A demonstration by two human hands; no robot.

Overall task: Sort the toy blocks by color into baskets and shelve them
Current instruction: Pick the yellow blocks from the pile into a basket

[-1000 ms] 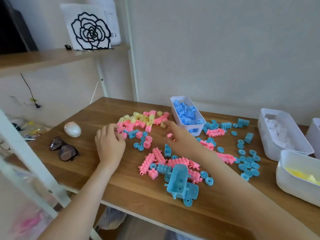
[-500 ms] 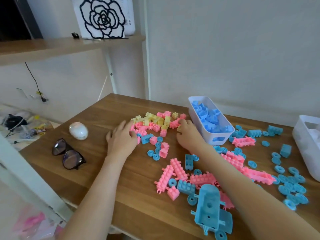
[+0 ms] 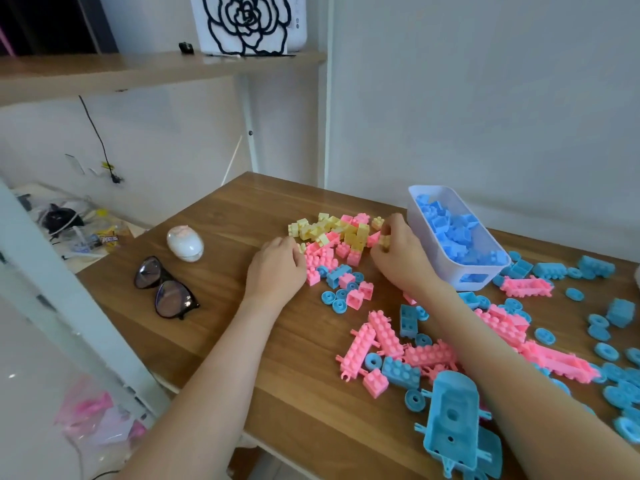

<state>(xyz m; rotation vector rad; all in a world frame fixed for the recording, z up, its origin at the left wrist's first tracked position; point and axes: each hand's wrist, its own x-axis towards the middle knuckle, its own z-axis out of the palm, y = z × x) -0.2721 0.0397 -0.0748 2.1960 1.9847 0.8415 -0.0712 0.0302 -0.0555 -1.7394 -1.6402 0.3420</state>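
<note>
Pinched at the fingertips of the right hand [image 3: 403, 259] is a small yellow block [image 3: 384, 241]. It is held at the right edge of the mixed pile of yellow and pink blocks [image 3: 341, 233], just beside the white basket [image 3: 498, 268] filled with blue blocks [image 3: 450, 226]. The left hand [image 3: 277, 270] lies knuckles-up at the pile's left edge, fingers curled down onto the pink pieces there; whether they grip 1 cannot be told. Both forearms reach across the wooden table [image 3: 242, 216].

Nearer the person lie long pink blocks [image 3: 375, 337], loose blue wheels [image 3: 606, 351] and a blue toy vehicle body [image 3: 453, 424]. Left of the hands sit dark-framed glasses [image 3: 166, 289] and a white egg-shaped object [image 3: 185, 243]. A black rose outline picture [image 3: 246, 22] stands on the shelf [image 3: 138, 72] above.
</note>
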